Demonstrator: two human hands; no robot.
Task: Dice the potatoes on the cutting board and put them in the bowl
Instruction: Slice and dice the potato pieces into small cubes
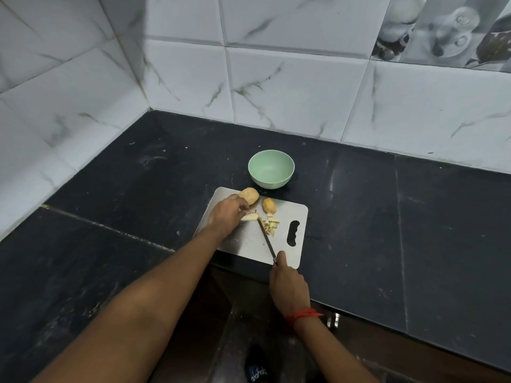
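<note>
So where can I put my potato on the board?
Bare board lies between the left hand and the knife, and between the knife and the handle hole. The far end is crowded: a big potato, a small potato, cut pieces.

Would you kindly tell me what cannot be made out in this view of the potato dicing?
Handle of the knife: head view, wrapped inside the right hand.
The potato piece being cut: head view, largely covered by the left hand, so its shape is hidden.
The diced pieces: head view, too small to count.
A dark thing at the bottom edge: head view, blurred and cut off.
</note>
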